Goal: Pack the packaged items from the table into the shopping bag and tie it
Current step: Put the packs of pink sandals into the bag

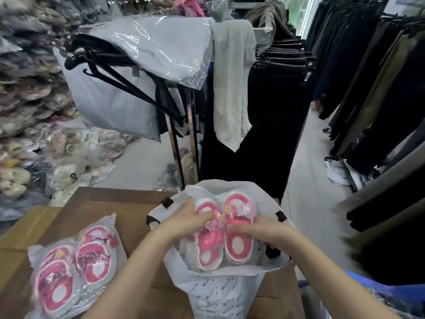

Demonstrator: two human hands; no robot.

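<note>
Both hands [184, 221] grip slipper pkg [220, 231] in white bag [213, 293] mouth

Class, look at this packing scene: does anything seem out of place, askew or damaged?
Nothing on the table looks damaged. Behind it, a grey cloth is slung loosely over the clothes rack instead of hung, and a crumpled white sheet lies on the floor at right.

A chrome clothes rack [177, 143] carries black plastic hangers [119, 81], a grey garment in clear film [161, 44] and a pale grey crumpled cloth [232, 88] draped over its rail. A row of black hanging garments [271, 123] is just beside the cloth. Dark trousers [368, 88] line the right wall. Bagged footwear [30, 100] is heaped at left, near a brown cardboard box [27, 226].
</note>
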